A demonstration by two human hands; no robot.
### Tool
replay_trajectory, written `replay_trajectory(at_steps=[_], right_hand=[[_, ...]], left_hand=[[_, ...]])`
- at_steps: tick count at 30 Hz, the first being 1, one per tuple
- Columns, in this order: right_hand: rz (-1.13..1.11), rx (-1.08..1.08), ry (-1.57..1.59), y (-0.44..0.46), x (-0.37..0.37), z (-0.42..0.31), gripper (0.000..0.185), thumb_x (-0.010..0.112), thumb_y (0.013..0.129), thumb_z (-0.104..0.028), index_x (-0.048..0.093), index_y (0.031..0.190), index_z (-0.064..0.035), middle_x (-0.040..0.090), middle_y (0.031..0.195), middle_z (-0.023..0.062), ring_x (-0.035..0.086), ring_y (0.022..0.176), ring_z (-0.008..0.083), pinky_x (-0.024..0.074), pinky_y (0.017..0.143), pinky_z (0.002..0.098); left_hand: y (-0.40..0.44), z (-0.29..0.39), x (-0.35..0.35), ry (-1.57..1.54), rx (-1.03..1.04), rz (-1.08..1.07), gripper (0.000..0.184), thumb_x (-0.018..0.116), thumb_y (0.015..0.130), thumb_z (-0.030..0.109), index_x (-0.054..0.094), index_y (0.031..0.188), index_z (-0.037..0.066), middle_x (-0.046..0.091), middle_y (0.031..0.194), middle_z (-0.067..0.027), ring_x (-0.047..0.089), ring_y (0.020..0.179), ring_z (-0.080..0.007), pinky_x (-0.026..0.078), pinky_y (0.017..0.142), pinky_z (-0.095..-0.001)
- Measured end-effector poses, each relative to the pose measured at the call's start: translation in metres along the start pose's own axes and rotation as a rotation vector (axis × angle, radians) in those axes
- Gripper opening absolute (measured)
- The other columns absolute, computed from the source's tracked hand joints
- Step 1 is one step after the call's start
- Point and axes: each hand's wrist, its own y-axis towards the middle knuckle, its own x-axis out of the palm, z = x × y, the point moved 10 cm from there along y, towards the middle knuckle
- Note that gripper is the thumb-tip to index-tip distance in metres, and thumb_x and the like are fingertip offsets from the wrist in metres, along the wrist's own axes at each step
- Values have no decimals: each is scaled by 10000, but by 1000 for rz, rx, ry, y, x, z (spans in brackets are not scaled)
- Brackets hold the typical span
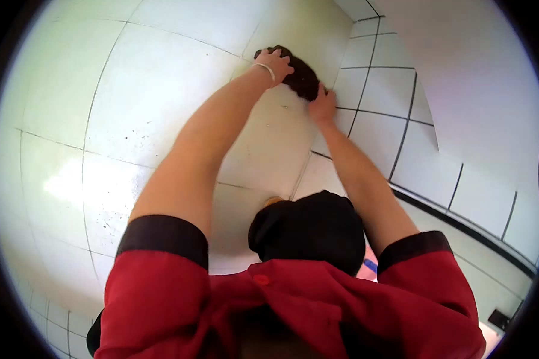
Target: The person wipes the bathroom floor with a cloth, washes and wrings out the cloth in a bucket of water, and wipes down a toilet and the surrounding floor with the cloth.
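Observation:
A dark brown, bunched-up cloth (303, 78) lies on the pale tiled floor (161, 78), close to where it meets the tiled wall. My left hand (273, 64), with a white band at its wrist, presses on the cloth's far left part, fingers bent over it. At the cloth's near right end, my right hand (323, 106) grips its edge beside the wall. Both arms are stretched forward. Parts of the fingers are hard to see against the dark fabric.
White wall tiles (377, 134) with dark joints rise on the right. A smooth white panel (479, 78) juts out above them. My bent knee in black (308, 230) is below my arms. Dark specks (139, 134) dot the floor at left.

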Motion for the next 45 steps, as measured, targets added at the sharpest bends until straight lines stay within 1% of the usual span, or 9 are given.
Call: replay_trajectory(at_steps=[4, 10, 19, 24, 29, 34, 37, 43, 45], right_hand=[[-207, 71, 28, -89, -13, -33, 594, 536, 734, -150, 349, 1290, -58, 450, 1032, 191, 489, 880, 322, 402, 780, 402], [-220, -245, 105, -163, -19, -105, 613, 547, 729, -144, 312, 1244, 92, 442, 994, 216, 471, 820, 325, 439, 693, 372], [-318, -685, 435, -215, -37, -167, 604, 551, 724, -167, 332, 1248, 39, 451, 1003, 179, 452, 889, 335, 450, 750, 397], [-218, -495, 453, -199, -25, -122, 558, 569, 717, -192, 400, 1212, 1, 449, 989, 163, 453, 892, 320, 449, 740, 393], [-149, -234, 371, -111, -13, -94, 489, 566, 721, -200, 459, 1160, -14, 445, 968, 157, 455, 892, 312, 445, 730, 392], [-62, -523, 388, -76, -50, -161, 508, 583, 713, -199, 450, 1165, -9, 440, 952, 153, 451, 899, 312, 451, 730, 381], [-82, -704, 449, -117, -52, -187, 542, 605, 684, -190, 457, 1187, -54, 428, 923, 139, 451, 875, 296, 455, 714, 375], [-179, -718, 472, -181, -38, -146, 584, 624, 665, -163, 446, 1213, -70, 419, 936, 129, 429, 843, 284, 454, 689, 354], [-178, -685, 487, -182, -40, -145, 587, 629, 661, -158, 447, 1213, -73, 417, 935, 127, 427, 841, 282, 453, 683, 351]], left_hand=[[-42, 2, 17, 51, 186, 61, 351, 488, 792, 77, 522, 1121, 196, 357, 1328, 11, 289, 1252, -206, 316, 967, -391], [-128, -15, 34, 12, 240, 165, 370, 516, 715, 16, 560, 1041, 187, 402, 1295, 31, 321, 1232, -184, 336, 928, -363], [-230, -32, 37, 127, 283, 203, 310, 545, 720, 54, 556, 996, 195, 477, 1208, -1, 378, 1181, -211, 297, 960, -423], [-115, 22, 16, 180, 448, 318, 261, 537, 703, 163, 565, 960, 201, 554, 904, 29, 449, 994, -175, 358, 831, -337], [17, 11, -13, 55, 141, 451, 121, 516, 745, 147, 602, 829, 158, 594, 832, -20, 543, 891, -221, 472, 687, -360], [-95, -110, -41, -102, -100, 588, 340, 592, 615, 24, 563, 925, 160, 600, 915, -33, 506, 954, -257, 451, 759, -350], [-157, -118, -16, -102, -244, 471, 311, 537, 644, 6, 545, 919, 150, 588, 919, -21, 500, 946, -235, 458, 749, -346], [-207, -43, 21, -80, -19, 404, 317, 557, 609, -10, 577, 883, 149, 584, 975, 11, 508, 910, -224, 468, 740, -308], [-152, -42, 39, -46, 129, 76, 331, 569, 599, 18, 580, 907, 139, 576, 995, -26, 525, 871, -250, 471, 699, -313]])
